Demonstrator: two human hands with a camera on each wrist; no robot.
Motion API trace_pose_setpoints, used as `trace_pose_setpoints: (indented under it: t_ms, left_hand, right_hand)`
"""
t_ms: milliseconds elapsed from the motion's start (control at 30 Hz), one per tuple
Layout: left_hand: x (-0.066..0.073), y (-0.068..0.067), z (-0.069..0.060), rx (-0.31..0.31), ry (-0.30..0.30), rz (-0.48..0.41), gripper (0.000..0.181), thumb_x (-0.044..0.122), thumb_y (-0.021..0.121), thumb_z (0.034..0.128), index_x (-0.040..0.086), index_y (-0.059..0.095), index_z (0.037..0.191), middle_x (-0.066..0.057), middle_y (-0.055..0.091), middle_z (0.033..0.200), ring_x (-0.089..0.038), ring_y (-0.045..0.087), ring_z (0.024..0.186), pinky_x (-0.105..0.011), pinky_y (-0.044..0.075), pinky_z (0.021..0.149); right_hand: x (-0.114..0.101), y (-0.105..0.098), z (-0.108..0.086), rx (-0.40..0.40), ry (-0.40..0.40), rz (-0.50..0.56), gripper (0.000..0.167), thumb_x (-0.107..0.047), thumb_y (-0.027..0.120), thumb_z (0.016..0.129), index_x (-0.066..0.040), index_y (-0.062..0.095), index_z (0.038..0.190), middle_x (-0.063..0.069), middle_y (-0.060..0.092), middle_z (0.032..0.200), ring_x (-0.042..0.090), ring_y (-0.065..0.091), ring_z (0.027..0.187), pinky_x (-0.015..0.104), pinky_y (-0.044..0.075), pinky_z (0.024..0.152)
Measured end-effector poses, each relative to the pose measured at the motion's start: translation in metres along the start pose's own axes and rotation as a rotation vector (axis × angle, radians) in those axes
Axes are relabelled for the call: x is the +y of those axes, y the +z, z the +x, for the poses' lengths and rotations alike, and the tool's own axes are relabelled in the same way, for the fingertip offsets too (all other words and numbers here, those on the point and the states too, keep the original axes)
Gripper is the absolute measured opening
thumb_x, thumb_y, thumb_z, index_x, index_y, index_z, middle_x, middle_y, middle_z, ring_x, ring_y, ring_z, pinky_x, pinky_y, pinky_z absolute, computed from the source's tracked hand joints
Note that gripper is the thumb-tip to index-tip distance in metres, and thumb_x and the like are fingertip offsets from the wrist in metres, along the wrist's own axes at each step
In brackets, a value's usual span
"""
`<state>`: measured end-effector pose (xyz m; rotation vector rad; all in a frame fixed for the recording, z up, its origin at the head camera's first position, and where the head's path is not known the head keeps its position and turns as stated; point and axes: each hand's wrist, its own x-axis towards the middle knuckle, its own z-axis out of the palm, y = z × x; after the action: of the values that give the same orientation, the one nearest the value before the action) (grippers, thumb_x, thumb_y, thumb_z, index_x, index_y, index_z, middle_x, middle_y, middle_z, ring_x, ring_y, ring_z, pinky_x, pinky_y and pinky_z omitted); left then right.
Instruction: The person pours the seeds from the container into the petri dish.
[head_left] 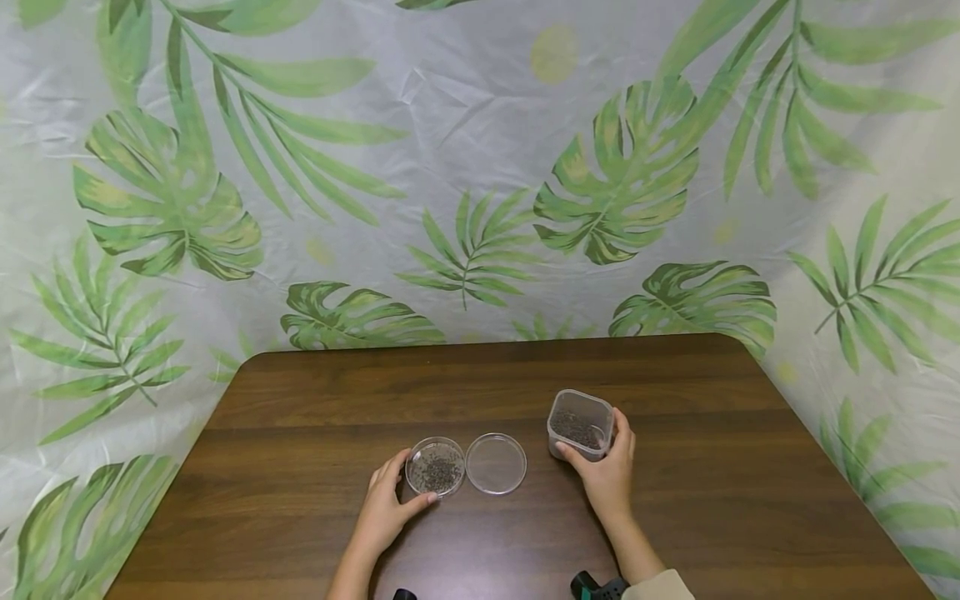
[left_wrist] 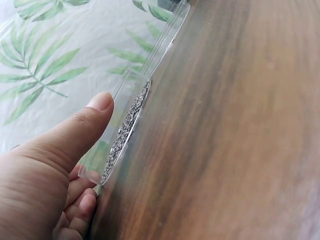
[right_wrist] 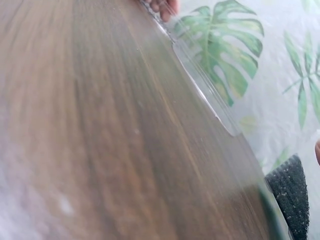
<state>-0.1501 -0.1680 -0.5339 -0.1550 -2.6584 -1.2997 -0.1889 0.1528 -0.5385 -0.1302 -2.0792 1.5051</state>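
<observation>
In the head view my left hand (head_left: 384, 505) holds a clear petri dish (head_left: 430, 451) by its rim, thumb at the near side and fingers at the left. Dark granules (left_wrist: 125, 135) lie over the dish's bottom. Close against its right side, the clear dish lid (head_left: 496, 464) lies on the table. Farther right, my right hand (head_left: 609, 479) grips a translucent square plastic tub (head_left: 582, 402) with thumb and fingers on its walls. The tub is open at the top and holds more dark granules (right_wrist: 292, 200).
Both vessels and the lid are on a dark brown wooden table (head_left: 315, 400). Behind the table's far edge hangs a pale cloth (head_left: 480, 108) with green leaf prints. Black wrist gear (head_left: 597, 587) shows near my right forearm.
</observation>
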Motion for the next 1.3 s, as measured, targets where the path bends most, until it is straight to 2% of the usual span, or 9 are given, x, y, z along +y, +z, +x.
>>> trace_pose_setpoints:
  t_ms: [467,700,1000,1300]
  left_hand:
    - [-0.0005,0.0005,0.0001,-0.002,-0.001,-0.015,0.084,0.039,0.078,0.0650,0.003,0.042,0.131,-0.015,0.046,0.128,-0.030,0.044,0.109,-0.043,0.042,0.090]
    - [-0.0017,0.0008,0.0001,-0.002,-0.004,-0.011,0.084,0.041,0.077,0.0647,0.004,0.042,0.132,-0.014,0.046,0.128,-0.030,0.043,0.110,-0.043,0.041,0.090]
    - [-0.0013,0.0010,-0.0002,-0.005,-0.012,-0.005,0.085,0.041,0.078,0.0643,0.004,0.042,0.132,-0.014,0.046,0.128,-0.030,0.043,0.110,-0.044,0.041,0.091]
    - [-0.0003,-0.0001,-0.0005,-0.003,-0.008,-0.002,0.084,0.040,0.078,0.0646,0.004,0.042,0.132,-0.015,0.046,0.128,-0.030,0.043,0.109,-0.044,0.041,0.091]
  right_hand:
    - [0.0036,-0.0042,0.0043,0.050,0.018,-0.010,0.100,-0.017,0.086,0.056,-0.003,0.028,0.136,0.013,0.035,0.124,0.026,0.038,0.111,0.037,0.035,0.087]
    - [0.0054,-0.0058,0.0051,0.049,0.056,-0.014,0.100,-0.020,0.086,0.058,-0.007,0.026,0.137,0.015,0.033,0.127,0.027,0.037,0.112,0.040,0.034,0.089]
    - [0.0079,-0.0067,0.0071,0.060,0.060,-0.002,0.102,-0.018,0.086,0.058,-0.004,0.024,0.138,0.017,0.031,0.128,0.029,0.035,0.115,0.043,0.031,0.092]
    - [0.0076,-0.0097,0.0088,0.050,0.058,0.029,0.103,-0.015,0.082,0.064,-0.005,0.015,0.141,0.017,0.028,0.137,0.030,0.029,0.122,0.046,0.025,0.100]
